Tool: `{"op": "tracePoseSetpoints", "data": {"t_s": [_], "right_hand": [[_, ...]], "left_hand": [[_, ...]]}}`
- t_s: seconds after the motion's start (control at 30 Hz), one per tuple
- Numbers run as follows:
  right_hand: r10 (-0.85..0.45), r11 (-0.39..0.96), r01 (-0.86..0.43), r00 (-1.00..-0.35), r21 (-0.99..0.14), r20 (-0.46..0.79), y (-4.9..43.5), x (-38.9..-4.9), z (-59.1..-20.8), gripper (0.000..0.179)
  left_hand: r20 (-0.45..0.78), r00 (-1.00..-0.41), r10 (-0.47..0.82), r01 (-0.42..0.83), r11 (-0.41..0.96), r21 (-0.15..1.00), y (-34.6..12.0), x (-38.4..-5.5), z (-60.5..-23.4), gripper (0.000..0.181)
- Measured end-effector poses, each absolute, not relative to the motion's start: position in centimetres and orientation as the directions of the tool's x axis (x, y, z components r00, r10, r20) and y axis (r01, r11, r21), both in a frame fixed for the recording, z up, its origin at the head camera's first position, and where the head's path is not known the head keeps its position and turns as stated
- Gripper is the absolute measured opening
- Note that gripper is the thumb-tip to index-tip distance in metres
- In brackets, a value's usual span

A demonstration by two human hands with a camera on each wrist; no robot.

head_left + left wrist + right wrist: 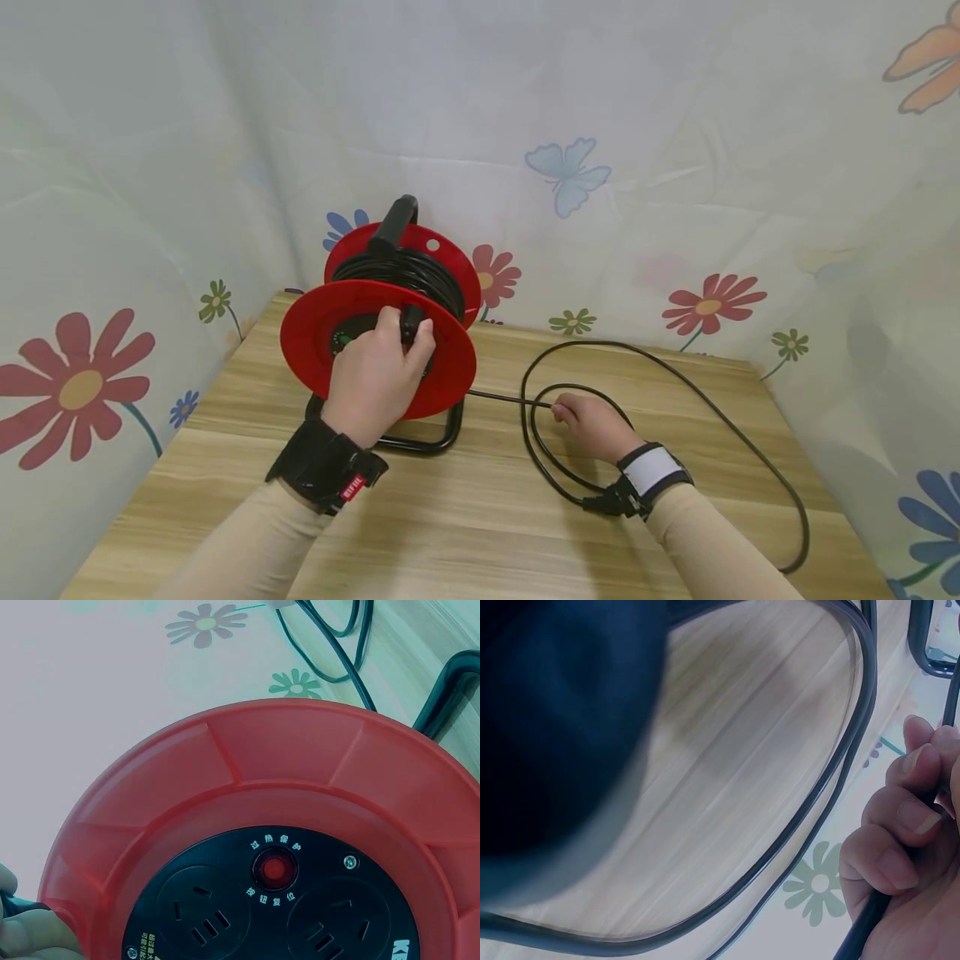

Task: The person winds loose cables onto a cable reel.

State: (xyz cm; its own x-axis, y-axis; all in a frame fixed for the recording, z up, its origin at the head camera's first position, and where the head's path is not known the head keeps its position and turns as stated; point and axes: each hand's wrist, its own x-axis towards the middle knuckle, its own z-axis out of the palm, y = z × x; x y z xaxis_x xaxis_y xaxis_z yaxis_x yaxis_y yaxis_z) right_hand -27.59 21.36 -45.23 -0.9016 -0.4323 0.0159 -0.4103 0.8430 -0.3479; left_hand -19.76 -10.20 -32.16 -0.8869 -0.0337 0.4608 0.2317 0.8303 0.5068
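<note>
A red cable reel [303, 333] with black cable wound [408, 271] between its discs stands on a black frame. My left hand [375, 379] grips the black crank knob [411, 323] on the reel's front disc. In the left wrist view, socket outlets surround a red button [274, 868] on the reel's dark centre, and fingers [37, 930] show at the lower left corner. To the right of the reel, my right hand [596, 427] holds the black cable [495, 395], which runs straight from the reel. Curled fingers [889, 855] wrap the cable in the right wrist view.
Loose cable [720, 404] lies in loops across the right side of the wooden table [465, 533]. Its plug [603, 502] is beside the right wrist. A black carrying handle [393, 225] tops the reel. A flower-patterned curtain [675, 167] stands close behind and at both sides.
</note>
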Motion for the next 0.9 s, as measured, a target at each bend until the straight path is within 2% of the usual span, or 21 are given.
{"op": "tracePoseSetpoints", "data": {"t_s": [0.47, 0.9], "right_hand": [[-0.435, 0.844, -0.389, -0.899, -0.370, -0.045, 19.8, -27.5, -44.7, 0.021], [-0.466, 0.824, -0.422, -0.884, -0.379, -0.029, 18.5, -27.9, -45.4, 0.021]], "left_hand": [[0.440, -0.898, -0.007, 0.221, 0.857, 0.465, -8.8, -19.7, -32.9, 0.031], [0.457, -0.889, 0.022, 0.237, 0.876, 0.420, -7.6, -19.6, -33.8, 0.031]]}}
